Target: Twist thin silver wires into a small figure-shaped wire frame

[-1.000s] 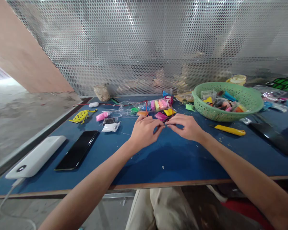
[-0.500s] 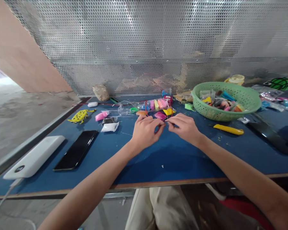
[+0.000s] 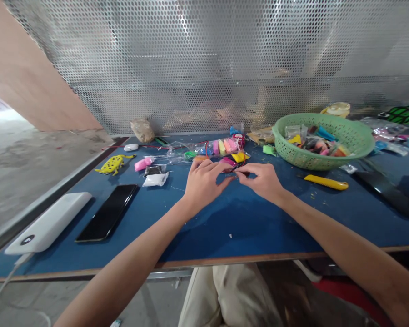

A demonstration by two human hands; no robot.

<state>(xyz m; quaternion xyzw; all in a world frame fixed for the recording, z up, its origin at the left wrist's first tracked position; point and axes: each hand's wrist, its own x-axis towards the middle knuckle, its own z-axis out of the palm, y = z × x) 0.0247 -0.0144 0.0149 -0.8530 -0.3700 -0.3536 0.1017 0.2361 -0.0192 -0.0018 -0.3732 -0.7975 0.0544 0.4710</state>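
My left hand [image 3: 204,184] is over the middle of the blue table, its thumb and forefinger apart around a small gap, with nothing visible between them. Close on its right, my right hand [image 3: 261,180] has its thumb and fingertips pinched together; what they hold is too small to make out. Just beyond the fingertips lie a magenta packet [image 3: 227,162] and a yellow packet [image 3: 240,157]. Behind them is a clear bag of coloured clay pieces [image 3: 222,147].
A green basket [image 3: 293,156] of packets stands at the right, with a yellow cutter [image 3: 326,182] before it. At left lie a phone [image 3: 107,213], a white power bank [image 3: 49,223], a spotted yellow figure [image 3: 114,164] and a white packet [image 3: 156,179]. A perforated metal panel [image 3: 204,59] rises behind.
My left thumb and forefinger have spread apart, and that hand has shifted slightly left. My right hand stays almost in place, still pinched.
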